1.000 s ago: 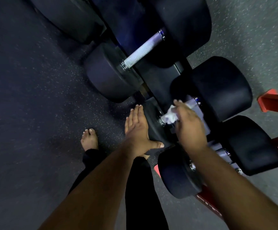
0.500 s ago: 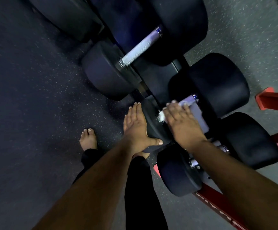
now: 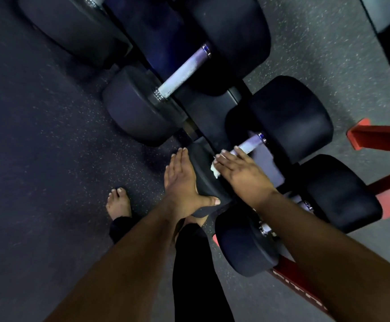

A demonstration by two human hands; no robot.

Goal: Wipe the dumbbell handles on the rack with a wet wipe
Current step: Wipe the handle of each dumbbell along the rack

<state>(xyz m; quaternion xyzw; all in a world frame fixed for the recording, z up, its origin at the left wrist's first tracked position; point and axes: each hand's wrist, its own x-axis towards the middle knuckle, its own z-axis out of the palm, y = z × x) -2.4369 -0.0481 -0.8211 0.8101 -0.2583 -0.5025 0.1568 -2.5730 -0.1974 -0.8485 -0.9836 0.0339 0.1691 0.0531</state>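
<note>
Your right hand [image 3: 242,173] lay over the near end of the middle dumbbell's handle [image 3: 249,145], fingers stretched fairly straight and close together, pressing the wet wipe [image 3: 214,170] down against the bar. Only a crumpled white edge of the wipe showed, poking out beneath your fingers beside the inner face of the near weight head [image 3: 206,180]. The far part of the handle stayed uncovered, running up to the far weight head [image 3: 291,117].

Your left hand [image 3: 182,182] was flat and spread against the outer face of that near weight head, fingers straight and together, thumb hooked across the head's lower edge.

Beyond it, another dumbbell's handle [image 3: 184,73] sat bare on the rack [image 3: 212,108], and a nearer dumbbell [image 3: 245,247] rested under your right forearm. The rack's red frame [image 3: 380,138] stood on the speckled floor [image 3: 49,159], where your bare foot [image 3: 118,203] was planted.
</note>
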